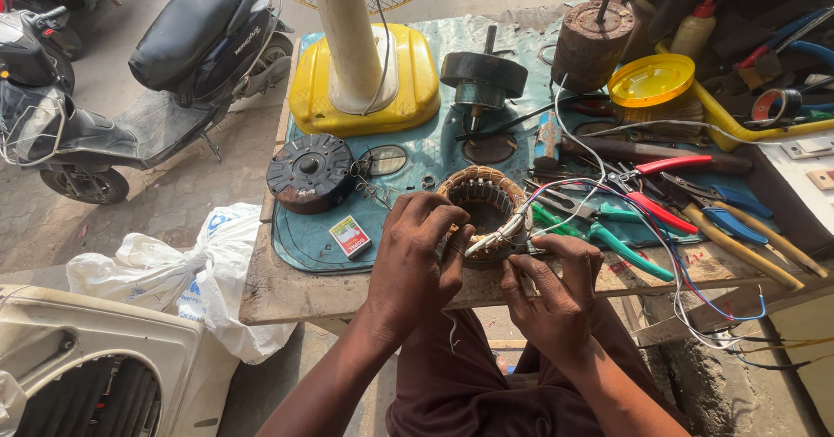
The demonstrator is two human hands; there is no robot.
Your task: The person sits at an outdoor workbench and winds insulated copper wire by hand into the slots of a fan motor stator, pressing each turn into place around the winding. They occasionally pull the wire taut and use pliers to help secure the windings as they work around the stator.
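A round fan motor stator [486, 204] with copper windings lies at the near edge of the wooden workbench [287, 294]. My left hand [419, 250] grips its left rim, fingers curled over the top. My right hand [549, 285] sits just to the right and pinches the white sleeved leads [497, 237] coming off the stator. Coloured wires [669, 254] run from the stator to the right and hang over the bench edge.
A black motor cover [309, 172], a small matchbox [350, 235], pliers with red and green handles [647, 207], a yellow fan base [365, 81], another motor [483, 81] and a rusty rotor [593, 44] lie on the bench. A scooter [148, 81] and white bags [191, 272] stand to the left.
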